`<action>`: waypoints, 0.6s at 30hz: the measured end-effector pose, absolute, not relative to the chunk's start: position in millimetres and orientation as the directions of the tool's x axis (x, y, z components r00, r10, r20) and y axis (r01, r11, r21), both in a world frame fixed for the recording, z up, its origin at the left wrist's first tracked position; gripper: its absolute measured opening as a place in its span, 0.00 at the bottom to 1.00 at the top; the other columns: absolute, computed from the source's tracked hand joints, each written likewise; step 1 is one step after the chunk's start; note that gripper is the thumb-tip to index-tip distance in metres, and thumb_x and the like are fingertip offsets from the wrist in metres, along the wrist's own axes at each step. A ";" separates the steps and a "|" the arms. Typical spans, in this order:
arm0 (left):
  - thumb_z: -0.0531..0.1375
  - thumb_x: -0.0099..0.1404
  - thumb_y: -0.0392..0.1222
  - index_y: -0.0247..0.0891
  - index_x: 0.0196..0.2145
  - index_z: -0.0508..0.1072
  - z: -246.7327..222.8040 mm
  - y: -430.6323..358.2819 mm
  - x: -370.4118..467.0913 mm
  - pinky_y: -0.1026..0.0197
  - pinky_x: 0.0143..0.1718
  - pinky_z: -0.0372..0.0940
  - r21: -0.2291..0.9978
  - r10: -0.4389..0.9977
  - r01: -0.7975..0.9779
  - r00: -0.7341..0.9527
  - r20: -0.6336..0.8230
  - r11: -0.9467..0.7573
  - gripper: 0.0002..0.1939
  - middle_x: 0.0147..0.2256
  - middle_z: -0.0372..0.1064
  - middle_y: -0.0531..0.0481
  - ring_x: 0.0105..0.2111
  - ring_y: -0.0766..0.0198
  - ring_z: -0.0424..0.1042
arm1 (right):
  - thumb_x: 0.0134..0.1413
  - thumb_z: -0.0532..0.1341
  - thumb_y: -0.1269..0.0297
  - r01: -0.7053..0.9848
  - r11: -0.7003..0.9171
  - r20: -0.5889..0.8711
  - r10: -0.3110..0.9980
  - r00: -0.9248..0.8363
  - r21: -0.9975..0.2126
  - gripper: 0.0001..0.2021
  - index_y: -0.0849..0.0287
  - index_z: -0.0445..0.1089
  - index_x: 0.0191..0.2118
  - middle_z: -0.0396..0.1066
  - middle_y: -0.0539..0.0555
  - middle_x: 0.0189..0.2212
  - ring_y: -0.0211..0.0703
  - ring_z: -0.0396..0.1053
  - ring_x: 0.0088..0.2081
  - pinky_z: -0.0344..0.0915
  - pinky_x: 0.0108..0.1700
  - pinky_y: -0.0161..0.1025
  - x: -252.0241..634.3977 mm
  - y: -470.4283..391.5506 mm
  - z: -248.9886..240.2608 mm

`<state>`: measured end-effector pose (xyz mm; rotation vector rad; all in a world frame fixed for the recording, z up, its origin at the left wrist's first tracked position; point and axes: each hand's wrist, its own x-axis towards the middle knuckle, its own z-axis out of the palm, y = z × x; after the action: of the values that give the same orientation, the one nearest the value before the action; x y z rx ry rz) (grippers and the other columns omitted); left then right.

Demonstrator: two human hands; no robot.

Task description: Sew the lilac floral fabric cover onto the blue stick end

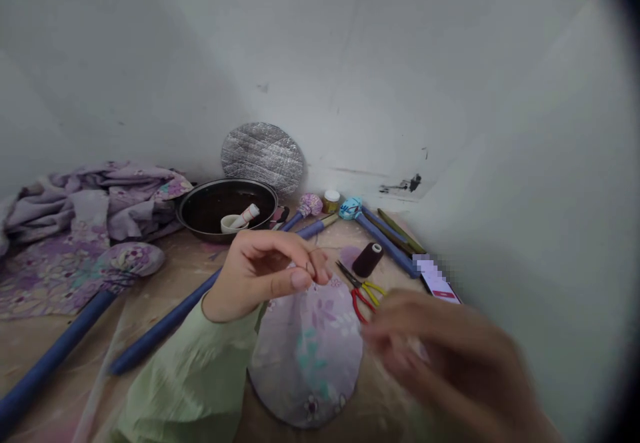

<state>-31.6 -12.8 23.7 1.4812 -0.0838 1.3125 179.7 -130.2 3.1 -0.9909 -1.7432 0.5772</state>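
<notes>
My left hand (273, 273), its thumb and fingers pinched together, is at the top edge of a round piece of purple floral fabric (310, 356) with a dark rim. A thin thread shows at its fingertips. To the right, my right hand (440, 349) is smeared by motion, its fingers bent toward the fabric; whatever they hold cannot be made out. Between the hands and farther back lie scissors (357, 289) with red and yellow handles, beside a dark thread spool (368, 259).
A black pan (185, 213) holds a white cup (231, 224). Floral cloth (90, 209) is heaped at the left. Blue-wrapped sticks (165, 326) lie about. A silver disc (263, 156) leans on the wall, near a small jar (331, 201). A phone (437, 277) lies right.
</notes>
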 end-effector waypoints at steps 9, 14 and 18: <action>0.65 0.61 0.27 0.31 0.32 0.79 27.2 -10.7 -21.9 0.59 0.45 0.73 0.667 0.526 -0.385 0.414 0.743 -0.638 0.04 0.31 0.79 0.44 0.34 0.62 0.78 | 0.56 0.65 0.52 -0.203 0.291 0.282 0.957 0.073 -0.935 0.09 0.49 0.82 0.36 0.75 0.50 0.25 0.37 0.69 0.28 0.67 0.31 0.34 144.9 -45.8 7.5; 0.66 0.60 0.28 0.32 0.32 0.79 23.1 -5.1 -13.0 0.59 0.44 0.74 0.658 0.505 -0.308 0.450 0.737 -0.687 0.03 0.30 0.79 0.44 0.33 0.61 0.78 | 0.43 0.73 0.53 -0.388 0.217 0.192 0.976 0.103 -0.896 0.09 0.51 0.82 0.29 0.75 0.50 0.23 0.35 0.65 0.24 0.64 0.27 0.34 146.7 -37.7 2.7; 0.65 0.61 0.29 0.33 0.32 0.79 19.7 -1.3 -6.9 0.58 0.43 0.74 0.665 0.497 -0.269 0.488 0.718 -0.697 0.03 0.29 0.79 0.44 0.32 0.61 0.78 | 0.40 0.75 0.56 -0.405 0.208 0.156 0.975 0.158 -0.890 0.08 0.51 0.81 0.26 0.75 0.49 0.22 0.34 0.66 0.24 0.66 0.27 0.33 150.4 -32.3 5.5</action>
<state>-6.9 -1.3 19.7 1.9722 0.1876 1.2774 150.4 -32.3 5.5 -0.8142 -0.8889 1.1610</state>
